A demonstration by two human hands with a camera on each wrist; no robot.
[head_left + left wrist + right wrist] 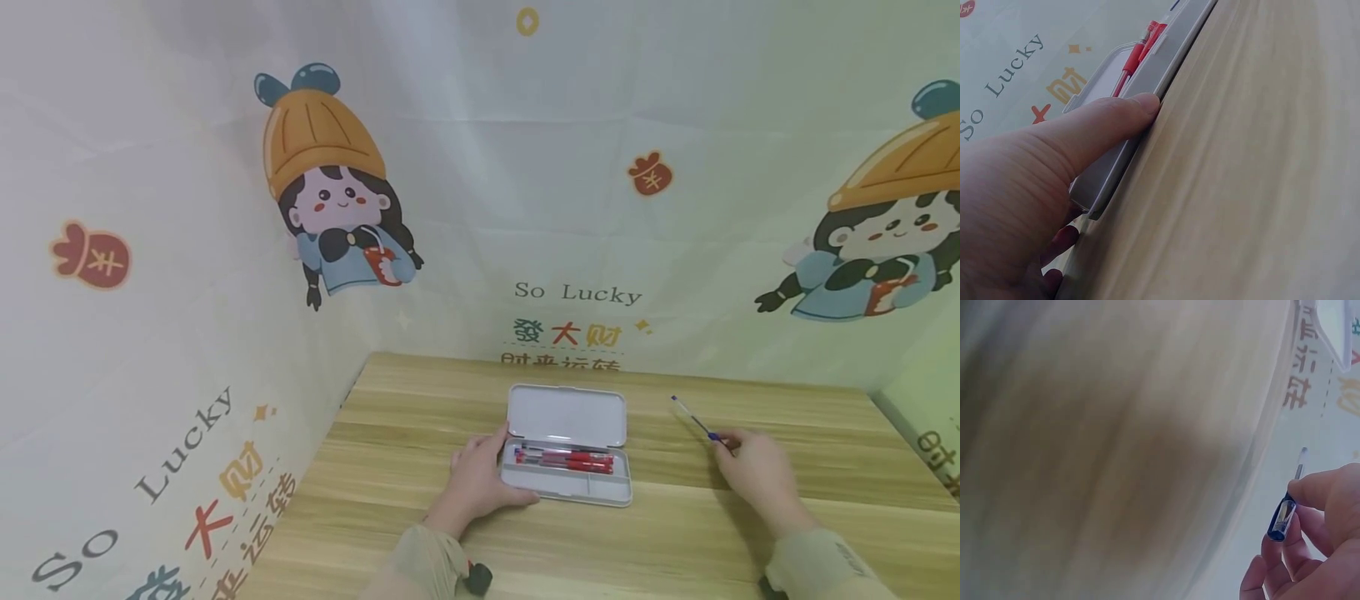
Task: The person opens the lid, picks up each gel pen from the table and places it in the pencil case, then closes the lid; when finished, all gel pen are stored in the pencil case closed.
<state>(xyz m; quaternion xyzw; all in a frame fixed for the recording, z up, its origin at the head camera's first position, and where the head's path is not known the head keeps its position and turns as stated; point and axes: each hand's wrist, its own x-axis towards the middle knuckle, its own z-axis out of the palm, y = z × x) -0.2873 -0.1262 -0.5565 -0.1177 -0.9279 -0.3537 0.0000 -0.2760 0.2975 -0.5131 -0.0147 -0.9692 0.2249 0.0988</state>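
Note:
A pale grey pencil case [545, 482] lies on the table with its lid [566, 415] folded back. Inside its rear compartment are red pens [588, 463], and a bit of blue shows at their left end. My left hand [477, 477] grips the left end of the case, the thumb on the front rim in the left wrist view and the fingers partly hidden behind. Off to the right of the case, my right hand [757, 473] pinches a blue pen [694, 422] between thumb and fingers. The pen has a clear barrel and points away, up and left.
The wood-grain table [420, 408] ends at the back against a printed cloth [465, 208], which also hangs along the left side. A dark object [478, 577] sits by the left sleeve.

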